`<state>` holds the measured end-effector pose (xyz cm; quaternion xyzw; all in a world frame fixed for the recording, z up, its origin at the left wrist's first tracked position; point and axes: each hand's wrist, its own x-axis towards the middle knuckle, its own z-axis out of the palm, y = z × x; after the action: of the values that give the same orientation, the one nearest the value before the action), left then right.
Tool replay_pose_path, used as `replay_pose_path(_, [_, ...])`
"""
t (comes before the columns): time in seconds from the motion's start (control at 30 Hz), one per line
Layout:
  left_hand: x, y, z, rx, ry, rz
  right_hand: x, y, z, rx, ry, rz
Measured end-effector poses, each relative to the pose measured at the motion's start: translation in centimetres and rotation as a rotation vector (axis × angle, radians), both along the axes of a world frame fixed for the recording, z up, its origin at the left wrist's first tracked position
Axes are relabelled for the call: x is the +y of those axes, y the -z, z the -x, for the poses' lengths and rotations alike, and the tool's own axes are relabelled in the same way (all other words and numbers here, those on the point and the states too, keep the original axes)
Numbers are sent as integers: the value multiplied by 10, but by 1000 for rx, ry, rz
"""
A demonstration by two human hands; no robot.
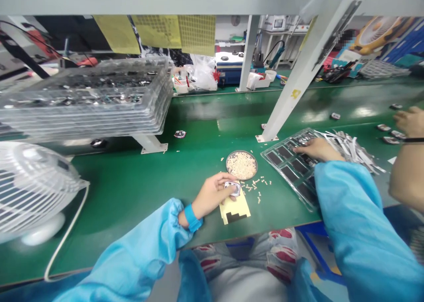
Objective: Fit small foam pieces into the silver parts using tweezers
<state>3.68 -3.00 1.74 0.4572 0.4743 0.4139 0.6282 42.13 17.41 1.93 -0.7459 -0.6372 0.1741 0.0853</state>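
My left hand [215,190] is closed around a small rounded-square device part [232,189] with a pale rim, its thumb lying on the part. Beneath that hand lies a yellow sheet [236,207] with black strips near its lower edge. My right hand [316,149] reaches over a clear plastic tray [281,168] that has dark rectangular pieces in its compartments. Its fingers are bent together at the tray's upper part, and what they grip is too small to make out. A round dish [242,165] full of tiny beige pieces sits just beyond my left hand, with more pieces scattered beside it.
Stacked clear trays [132,103] rest on a raised shelf at left, behind a white fan [36,191]. A slanting metal post [291,89] stands beyond the tray. Paper strips [354,149] lie right of it. Another person's hand [410,121] works at the right edge.
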Motion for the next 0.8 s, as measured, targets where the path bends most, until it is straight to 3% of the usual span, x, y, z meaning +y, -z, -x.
replay_pose_path(0.37, [-1,1,-1,-22,4,-22,-30,14,9,131,29,-264])
replay_pose_path(0.53, [-2,-1,-1,8,-4,5,-38,4,20,227,3,-361])
replay_pose_path(0.63, [-2,-2,-3,11,-14,24,-63,-12,38,475,-9,-376])
replay_pose_path(0.8, [-5,-9,-4,-55,-13,32,-127,-32,88,717,-148,-195])
